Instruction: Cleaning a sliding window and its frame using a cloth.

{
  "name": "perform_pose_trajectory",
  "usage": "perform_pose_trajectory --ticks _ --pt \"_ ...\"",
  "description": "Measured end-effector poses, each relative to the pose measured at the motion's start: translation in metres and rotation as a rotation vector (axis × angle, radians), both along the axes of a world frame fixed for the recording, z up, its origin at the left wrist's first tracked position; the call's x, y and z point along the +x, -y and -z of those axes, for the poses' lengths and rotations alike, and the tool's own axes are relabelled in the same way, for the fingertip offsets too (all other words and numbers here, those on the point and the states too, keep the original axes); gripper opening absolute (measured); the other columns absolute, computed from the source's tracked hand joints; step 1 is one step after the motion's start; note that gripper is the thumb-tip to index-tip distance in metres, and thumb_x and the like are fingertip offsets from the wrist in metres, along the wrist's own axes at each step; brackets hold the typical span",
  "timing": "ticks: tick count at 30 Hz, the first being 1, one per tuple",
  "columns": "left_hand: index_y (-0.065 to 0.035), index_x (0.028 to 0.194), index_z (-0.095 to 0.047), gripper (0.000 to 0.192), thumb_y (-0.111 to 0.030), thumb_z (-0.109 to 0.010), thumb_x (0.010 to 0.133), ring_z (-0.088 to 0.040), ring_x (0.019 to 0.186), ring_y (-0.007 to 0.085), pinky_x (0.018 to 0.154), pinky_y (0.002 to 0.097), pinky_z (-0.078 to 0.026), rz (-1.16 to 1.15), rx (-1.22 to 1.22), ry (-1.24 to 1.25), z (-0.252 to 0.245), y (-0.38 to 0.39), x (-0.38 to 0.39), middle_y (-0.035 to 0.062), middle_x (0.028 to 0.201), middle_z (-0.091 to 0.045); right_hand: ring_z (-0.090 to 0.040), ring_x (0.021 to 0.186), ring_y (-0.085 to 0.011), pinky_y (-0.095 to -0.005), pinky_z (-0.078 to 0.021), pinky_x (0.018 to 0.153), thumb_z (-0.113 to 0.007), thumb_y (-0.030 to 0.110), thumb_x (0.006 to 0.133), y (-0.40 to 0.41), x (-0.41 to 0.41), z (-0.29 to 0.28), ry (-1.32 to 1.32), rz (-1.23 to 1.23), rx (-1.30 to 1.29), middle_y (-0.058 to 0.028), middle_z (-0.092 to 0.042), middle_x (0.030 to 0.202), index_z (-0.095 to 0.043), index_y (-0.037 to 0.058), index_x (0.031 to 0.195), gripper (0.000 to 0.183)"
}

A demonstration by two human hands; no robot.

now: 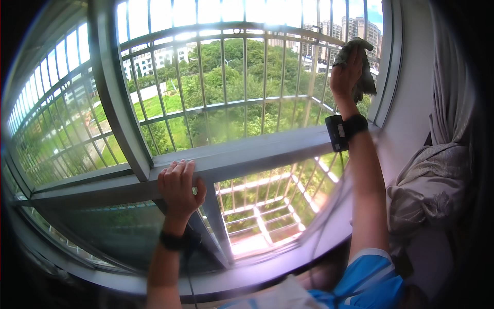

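A crumpled grey-green cloth [364, 79] lies under my right hand [349, 73], which presses it flat against the upper window pane [262, 77] near its right side. My left hand [179, 185] rests on the grey metal crossbar [247, 150] of the window frame, its fingers over the top edge. That hand holds no loose thing. Both wrists wear black straps, and a small black box [337, 133] with a cable sits on the right one. The cloth hides part of the glass behind it.
Metal security bars [245, 77] stand outside the glass, with trees and buildings beyond. A vertical frame post [115, 89] divides the window on the left. Below the crossbar are lower panes [262, 208] and a pale sill [281, 266]. A knotted grey curtain [428, 185] hangs at the right.
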State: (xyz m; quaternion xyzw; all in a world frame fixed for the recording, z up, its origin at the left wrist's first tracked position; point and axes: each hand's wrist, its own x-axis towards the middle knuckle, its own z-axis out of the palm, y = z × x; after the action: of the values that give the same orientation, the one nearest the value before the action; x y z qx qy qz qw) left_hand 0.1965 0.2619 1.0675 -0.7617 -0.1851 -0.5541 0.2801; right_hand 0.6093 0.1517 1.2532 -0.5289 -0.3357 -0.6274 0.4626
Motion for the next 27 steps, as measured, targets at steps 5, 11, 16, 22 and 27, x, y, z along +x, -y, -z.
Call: perform_pose_trajectory --ticks 5,11,16,22,27 --pt "-0.0038 0.102 -0.056 0.033 -0.029 -0.048 0.082 -0.051 0.096 0.0287 0.084 0.0423 -0.037 -0.002 -0.007 0.007 -0.002 0.001 -0.003 0.0132 0.098 -0.054 -0.03 0.123 -0.0401 -0.0524 -0.0193 0.1 -0.046 0.019 0.066 -0.019 -0.049 -0.006 0.144 -0.017 -0.073 -0.0265 -0.031 0.131 -0.031 -0.0032 0.129 0.069" --pt "-0.0037 0.103 -0.056 0.034 -0.029 -0.046 0.083 -0.052 0.096 0.0294 0.083 0.0426 -0.037 -0.011 -0.003 -0.008 -0.002 0.002 -0.004 0.0136 0.098 -0.054 -0.036 0.123 -0.0322 -0.0507 -0.0306 0.094 -0.062 0.026 0.065 -0.069 -0.21 0.0 0.521 -0.35 -0.404 -0.0184 -0.038 0.13 -0.041 0.007 0.126 0.068" --pt "-0.0036 0.104 -0.055 0.034 -0.029 -0.046 0.083 -0.052 0.096 0.0299 0.083 0.043 -0.037 -0.012 -0.02 -0.002 -0.001 0.0 -0.005 0.0138 0.098 -0.054 -0.03 0.128 -0.0207 -0.0337 -0.0285 0.105 -0.04 0.031 0.09 -0.093 -0.265 0.015 0.648 -0.813 -0.907 -0.0076 -0.029 0.142 -0.035 0.0122 0.134 0.049" --pt "-0.0037 0.104 -0.055 0.034 -0.028 -0.047 0.082 -0.051 0.097 0.0302 0.083 0.0437 -0.036 -0.017 -0.028 0.005 0.001 0.003 -0.008 0.0142 0.099 -0.053 -0.044 0.115 -0.0193 -0.03 -0.0426 0.093 -0.047 0.016 0.087 -0.072 -0.142 -0.056 0.261 -0.437 -0.43 -0.0112 -0.048 0.12 -0.032 0.0105 0.132 0.047" --pt "-0.0046 0.105 -0.053 0.033 -0.024 -0.049 0.079 -0.05 0.097 0.0307 0.084 0.0445 -0.036 0.037 -0.023 0.006 0.001 -0.001 0.001 0.0132 0.1 -0.052 -0.029 0.123 -0.0378 -0.0557 -0.0177 0.099 -0.047 0.024 0.069 -0.008 -0.024 -0.085 0.067 0.045 0.027 -0.0234 -0.031 0.133 -0.026 -0.0017 0.133 0.072"
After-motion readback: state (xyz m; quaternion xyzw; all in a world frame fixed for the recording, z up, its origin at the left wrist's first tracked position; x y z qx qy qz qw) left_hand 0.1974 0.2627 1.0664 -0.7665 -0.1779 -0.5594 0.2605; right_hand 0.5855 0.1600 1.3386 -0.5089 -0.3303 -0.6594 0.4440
